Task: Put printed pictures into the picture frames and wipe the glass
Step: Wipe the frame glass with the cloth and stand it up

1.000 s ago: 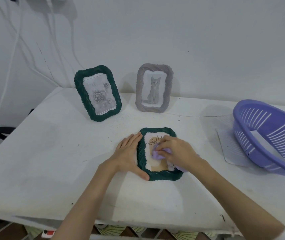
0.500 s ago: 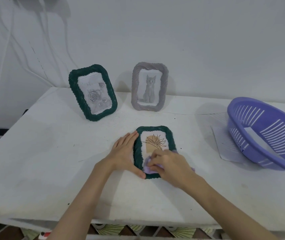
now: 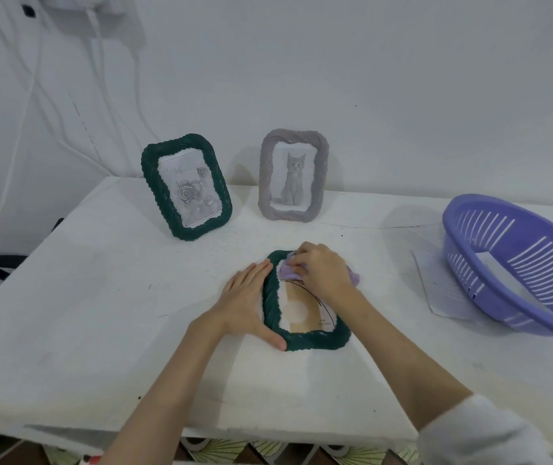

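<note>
Now, right hand (image 3: 323, 273) wiping green frame (image 3: 315, 340), no legible writing

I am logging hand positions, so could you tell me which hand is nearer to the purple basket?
Right. The right hand presses a cloth on the flat frame, on the purple basket side; the left hand lies beyond the frame's far edge.

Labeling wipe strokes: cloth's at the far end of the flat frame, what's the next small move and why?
Probably pull the cloth back toward the near edge. The right hand presses it on the far end of the flat green frame, the glass nearer the person lies uncovered, and the left hand braces the frame's side.
</note>
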`<state>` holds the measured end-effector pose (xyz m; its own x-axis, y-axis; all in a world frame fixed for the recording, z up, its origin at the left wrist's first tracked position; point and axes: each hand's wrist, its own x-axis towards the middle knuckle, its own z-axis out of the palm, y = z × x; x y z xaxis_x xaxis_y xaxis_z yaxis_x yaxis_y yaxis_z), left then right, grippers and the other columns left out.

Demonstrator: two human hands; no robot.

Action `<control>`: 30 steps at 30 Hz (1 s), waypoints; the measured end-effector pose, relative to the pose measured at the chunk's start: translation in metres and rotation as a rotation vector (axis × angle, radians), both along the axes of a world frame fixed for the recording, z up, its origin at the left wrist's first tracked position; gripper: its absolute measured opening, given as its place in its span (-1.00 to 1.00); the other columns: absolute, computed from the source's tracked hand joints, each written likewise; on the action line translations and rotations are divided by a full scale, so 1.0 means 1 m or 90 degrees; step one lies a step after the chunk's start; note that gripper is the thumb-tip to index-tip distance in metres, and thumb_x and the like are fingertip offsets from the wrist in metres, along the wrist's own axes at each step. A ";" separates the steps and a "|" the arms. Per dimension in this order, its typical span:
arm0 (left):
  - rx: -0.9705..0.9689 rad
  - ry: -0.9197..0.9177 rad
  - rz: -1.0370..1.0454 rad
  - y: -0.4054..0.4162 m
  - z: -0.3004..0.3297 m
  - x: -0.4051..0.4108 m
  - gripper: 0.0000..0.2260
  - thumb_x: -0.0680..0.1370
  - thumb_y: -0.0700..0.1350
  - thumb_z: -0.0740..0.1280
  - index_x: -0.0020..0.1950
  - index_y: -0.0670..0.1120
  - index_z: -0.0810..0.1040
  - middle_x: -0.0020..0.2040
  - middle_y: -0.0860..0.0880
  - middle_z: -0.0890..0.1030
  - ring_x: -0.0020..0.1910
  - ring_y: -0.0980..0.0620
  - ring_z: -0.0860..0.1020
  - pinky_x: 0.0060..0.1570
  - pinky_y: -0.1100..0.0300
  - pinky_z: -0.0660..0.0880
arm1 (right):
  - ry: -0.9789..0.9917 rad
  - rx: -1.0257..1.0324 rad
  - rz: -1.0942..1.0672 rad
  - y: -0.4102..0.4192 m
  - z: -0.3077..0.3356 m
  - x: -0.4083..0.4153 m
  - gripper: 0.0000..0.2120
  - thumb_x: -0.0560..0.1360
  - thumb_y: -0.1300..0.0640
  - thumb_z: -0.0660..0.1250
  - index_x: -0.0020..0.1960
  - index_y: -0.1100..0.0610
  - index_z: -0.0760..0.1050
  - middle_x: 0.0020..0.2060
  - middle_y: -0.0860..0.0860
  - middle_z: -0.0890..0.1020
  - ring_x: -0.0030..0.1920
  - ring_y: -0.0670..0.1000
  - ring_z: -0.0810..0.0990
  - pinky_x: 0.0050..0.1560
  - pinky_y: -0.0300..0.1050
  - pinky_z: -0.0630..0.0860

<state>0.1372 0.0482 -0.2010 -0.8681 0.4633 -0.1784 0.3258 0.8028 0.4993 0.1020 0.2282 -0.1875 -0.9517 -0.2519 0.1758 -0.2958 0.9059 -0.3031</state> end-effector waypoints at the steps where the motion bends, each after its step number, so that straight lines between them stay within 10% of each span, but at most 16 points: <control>1: 0.000 0.000 0.000 0.000 0.000 0.000 0.26 0.10 0.30 0.53 0.50 0.03 -0.25 0.53 0.13 -0.20 0.50 0.14 -0.24 0.43 0.17 -0.28 | -0.008 0.002 0.029 -0.006 -0.001 0.006 -0.80 0.49 0.18 0.28 0.01 0.02 0.64 -0.01 0.00 0.59 -0.02 0.07 0.53 -0.08 0.00 0.48; 7: -0.011 -0.002 -0.007 -0.001 -0.002 -0.001 0.33 -0.07 0.45 0.36 0.51 0.01 -0.24 0.53 0.13 -0.21 0.50 0.14 -0.24 0.44 0.15 -0.28 | -0.035 0.015 0.112 0.004 0.005 0.074 -0.81 0.48 0.00 0.25 -0.04 -0.03 0.62 -0.07 0.00 0.54 -0.06 0.09 0.48 -0.08 -0.10 0.23; 12: -0.008 -0.010 -0.015 -0.003 -0.004 -0.002 0.42 -0.17 0.50 0.35 0.51 0.03 -0.26 0.52 0.15 -0.23 0.49 0.15 -0.26 0.45 0.14 -0.28 | -0.232 0.092 -0.052 0.041 0.029 0.091 -0.63 0.55 -0.10 -0.03 0.31 -0.23 0.33 0.07 0.00 0.31 0.09 0.06 0.29 0.09 -0.05 0.21; 15: -0.017 -0.030 -0.020 -0.003 -0.003 -0.004 0.44 -0.19 0.55 0.28 0.50 0.01 -0.30 0.51 0.14 -0.27 0.48 0.13 -0.30 0.44 0.13 -0.31 | -0.435 -0.032 -0.061 0.067 0.033 0.083 -0.47 0.49 0.16 0.08 0.40 -0.26 0.22 0.18 0.01 0.39 0.22 0.07 0.37 0.14 -0.13 0.29; 19: 0.089 -0.088 -0.002 0.005 0.007 0.001 0.32 -0.04 0.53 0.33 0.50 0.06 -0.27 0.46 0.09 -0.37 0.41 0.14 -0.40 0.42 0.11 -0.32 | -0.348 -0.361 -0.016 0.080 0.033 0.084 -0.51 0.49 0.27 0.30 0.26 -0.22 0.36 0.34 -0.10 0.42 0.31 -0.07 0.41 0.26 -0.19 0.40; 22: 0.431 -0.168 0.094 0.028 0.027 0.019 -0.22 0.33 0.29 0.26 0.48 0.17 0.03 0.51 0.05 0.17 0.45 0.18 0.15 0.42 0.22 0.08 | -0.280 -0.645 -0.012 0.067 0.030 0.090 -0.49 0.45 0.22 0.37 0.34 -0.10 0.37 0.27 -0.19 0.47 0.19 -0.23 0.51 0.12 -0.31 0.48; 24: 0.553 -0.245 0.099 0.044 0.033 0.030 -0.43 0.44 0.18 0.26 0.43 0.24 0.18 0.19 0.03 0.55 0.18 0.25 0.47 0.30 0.16 0.38 | -0.299 -0.686 0.016 0.056 0.025 0.091 -0.44 0.43 0.24 0.39 0.37 -0.04 0.35 0.24 -0.21 0.48 0.16 -0.25 0.53 0.05 -0.34 0.50; 30: 0.672 -0.177 0.240 0.035 0.024 0.027 -0.49 0.50 -0.27 0.33 0.34 0.15 0.30 0.29 -0.12 0.51 0.19 -0.10 0.53 0.15 -0.07 0.50 | -0.263 -0.576 -0.047 0.054 0.013 0.082 -0.37 0.37 0.16 0.47 0.38 -0.06 0.33 -0.05 0.01 0.51 -0.24 -0.07 0.47 -0.16 -0.36 0.47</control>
